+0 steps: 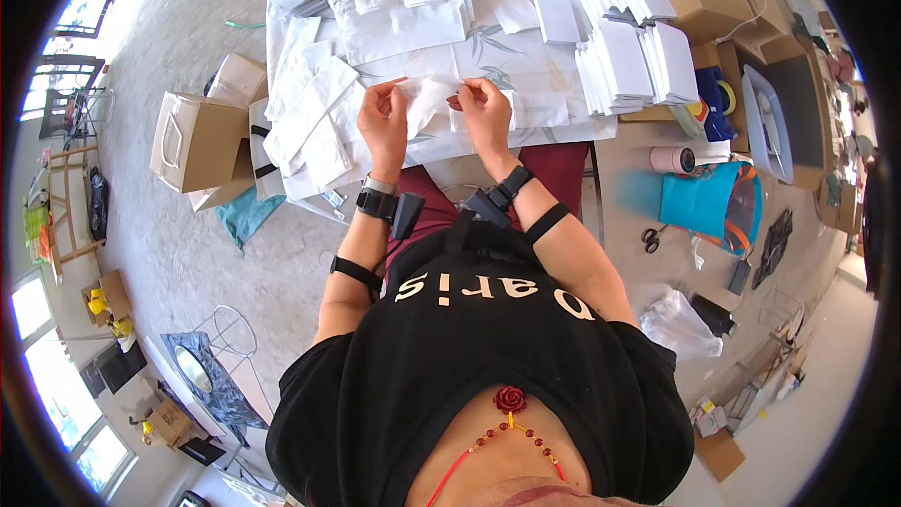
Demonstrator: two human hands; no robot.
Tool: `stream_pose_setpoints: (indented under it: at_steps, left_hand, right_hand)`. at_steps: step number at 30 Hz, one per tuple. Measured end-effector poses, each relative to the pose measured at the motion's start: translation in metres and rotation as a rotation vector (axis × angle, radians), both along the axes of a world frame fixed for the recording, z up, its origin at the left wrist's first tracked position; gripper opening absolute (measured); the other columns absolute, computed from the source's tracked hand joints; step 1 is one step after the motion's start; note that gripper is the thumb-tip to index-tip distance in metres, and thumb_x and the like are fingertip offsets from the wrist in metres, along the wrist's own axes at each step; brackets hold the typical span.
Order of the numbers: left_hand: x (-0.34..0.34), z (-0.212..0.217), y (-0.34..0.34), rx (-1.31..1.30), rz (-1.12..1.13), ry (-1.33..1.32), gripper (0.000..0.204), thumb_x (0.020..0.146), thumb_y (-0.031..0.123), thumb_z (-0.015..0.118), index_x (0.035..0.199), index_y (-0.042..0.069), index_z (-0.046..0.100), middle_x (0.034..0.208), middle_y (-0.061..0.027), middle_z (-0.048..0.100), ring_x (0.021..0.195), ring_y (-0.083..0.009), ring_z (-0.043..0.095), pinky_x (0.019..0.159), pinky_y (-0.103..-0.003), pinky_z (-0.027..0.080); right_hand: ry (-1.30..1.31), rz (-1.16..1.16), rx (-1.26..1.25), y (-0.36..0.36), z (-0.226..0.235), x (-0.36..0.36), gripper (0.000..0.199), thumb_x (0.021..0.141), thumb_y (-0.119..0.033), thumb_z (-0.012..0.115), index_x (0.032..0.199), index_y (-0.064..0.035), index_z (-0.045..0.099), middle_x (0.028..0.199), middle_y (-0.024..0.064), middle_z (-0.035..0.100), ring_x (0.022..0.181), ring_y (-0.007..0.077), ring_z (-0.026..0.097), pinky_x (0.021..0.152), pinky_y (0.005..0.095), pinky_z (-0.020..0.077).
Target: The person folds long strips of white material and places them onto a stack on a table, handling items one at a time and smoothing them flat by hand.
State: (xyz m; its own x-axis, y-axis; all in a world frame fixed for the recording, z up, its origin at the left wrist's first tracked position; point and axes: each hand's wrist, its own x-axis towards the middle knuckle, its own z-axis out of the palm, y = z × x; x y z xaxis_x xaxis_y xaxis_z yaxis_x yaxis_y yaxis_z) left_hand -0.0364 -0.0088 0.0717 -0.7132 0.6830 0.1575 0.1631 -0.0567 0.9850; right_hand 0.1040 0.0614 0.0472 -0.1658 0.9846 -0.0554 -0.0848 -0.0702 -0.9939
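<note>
In the head view, the left hand (383, 124) and the right hand (485, 113) are pinching a small white paper bag (430, 101) between them, a little above the middle of the frame. Its long axis is running left to right, one end in each closed hand, so both are equally near. It is hanging just over the table (526, 66), which is covered with white sheets. Stacks of white bags (629, 47) are lying at the upper right, and cardboard boxes (197, 136) are standing on the floor at the left.
</note>
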Motion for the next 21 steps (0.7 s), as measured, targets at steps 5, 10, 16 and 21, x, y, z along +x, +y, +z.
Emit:
stream_pose_setpoints:
  at_steps: [5,10,16,21]
  left_hand:
    - [-0.027,-0.047,-0.010,0.041,0.117,-0.414,0.017,0.102,0.014,0.058,0.110,-0.001,0.060,0.092,-0.0048,0.065,0.082,-0.0108,0.064,0.077,-0.027,0.054]
    - [-0.038,-0.068,-0.025,0.039,0.372,-0.570,0.020,0.101,0.016,0.048,0.115,0.002,0.049,0.104,-0.0111,0.061,0.088,-0.0203,0.065,0.078,-0.034,0.056]
    - [-0.029,-0.087,-0.042,-0.109,0.423,-0.322,0.030,0.102,0.026,0.055,0.115,0.000,0.046,0.107,-0.0145,0.057,0.094,-0.0247,0.063,0.083,-0.038,0.055]
    - [0.010,-0.065,-0.040,-0.360,0.281,0.166,0.062,0.084,0.022,0.085,0.122,-0.002,0.042,0.109,-0.0183,0.054,0.098,-0.0276,0.059,0.085,-0.039,0.053]
  right_hand:
    - [0.229,-0.101,-0.309,0.000,-0.011,0.019,0.016,0.099,-0.005,0.057,0.108,0.0081,0.059,0.096,0.0159,0.070,0.078,0.0235,0.074,0.071,0.0307,0.0623]
    - [0.232,-0.166,-0.403,-0.002,-0.029,0.046,0.019,0.100,-0.004,0.054,0.114,0.0081,0.052,0.098,0.0163,0.067,0.078,0.0240,0.073,0.070,0.0322,0.0624]
    - [0.081,-0.134,-0.404,-0.005,-0.046,0.074,0.021,0.099,-0.003,0.054,0.117,0.0084,0.054,0.100,0.0162,0.068,0.080,0.0245,0.073,0.074,0.0336,0.0634]
    - [-0.104,-0.092,-0.377,-0.003,-0.041,0.084,0.030,0.098,-0.007,0.059,0.120,0.0109,0.052,0.094,0.0160,0.069,0.076,0.0223,0.073,0.066,0.0303,0.0611]
